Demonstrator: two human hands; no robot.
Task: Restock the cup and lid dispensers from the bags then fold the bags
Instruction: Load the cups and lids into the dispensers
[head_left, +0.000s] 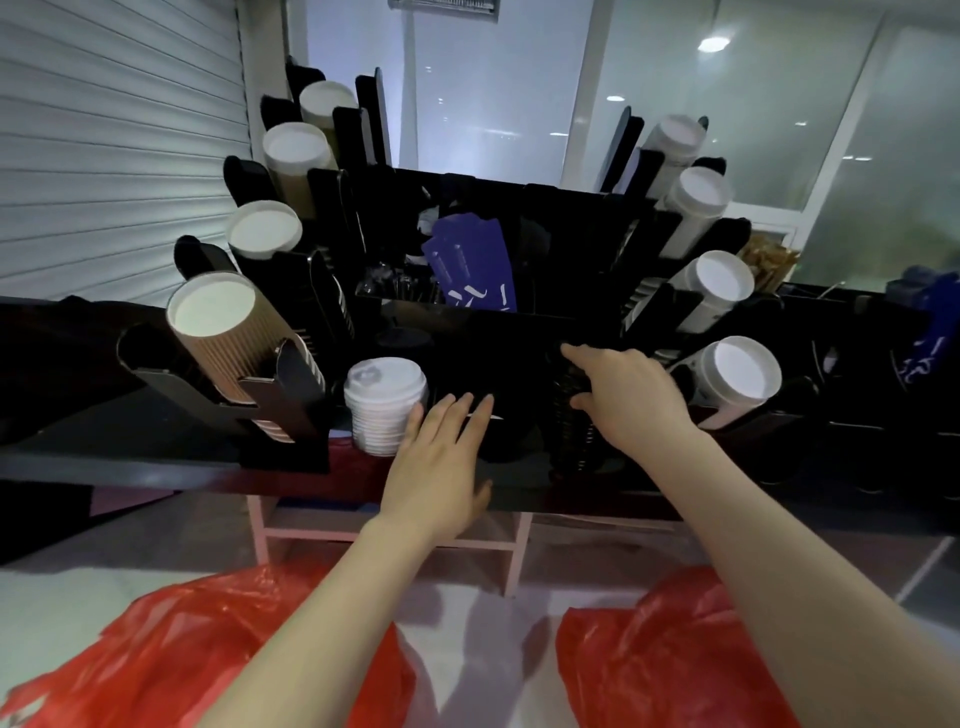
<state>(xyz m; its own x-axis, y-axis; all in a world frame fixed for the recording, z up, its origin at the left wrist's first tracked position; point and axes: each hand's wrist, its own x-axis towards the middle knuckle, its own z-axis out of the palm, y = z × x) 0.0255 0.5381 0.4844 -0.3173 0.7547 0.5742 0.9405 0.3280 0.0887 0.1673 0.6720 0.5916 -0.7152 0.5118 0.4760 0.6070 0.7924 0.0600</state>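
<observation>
Left red bag and right red bag: thin plastic, crumpled, at the lower left and lower right of the frame. Left cup dispenser (black, tilted slots) holds stacked cups, round ends up, the nearest being ribbed brown cups. Right cup dispenser holds white cups. White lids stand stacked left of centre. Black lids stand stacked at centre, gripped by the right hand.

No text can be read; the white marks on the blue paper sleeves are too blurred.
</observation>
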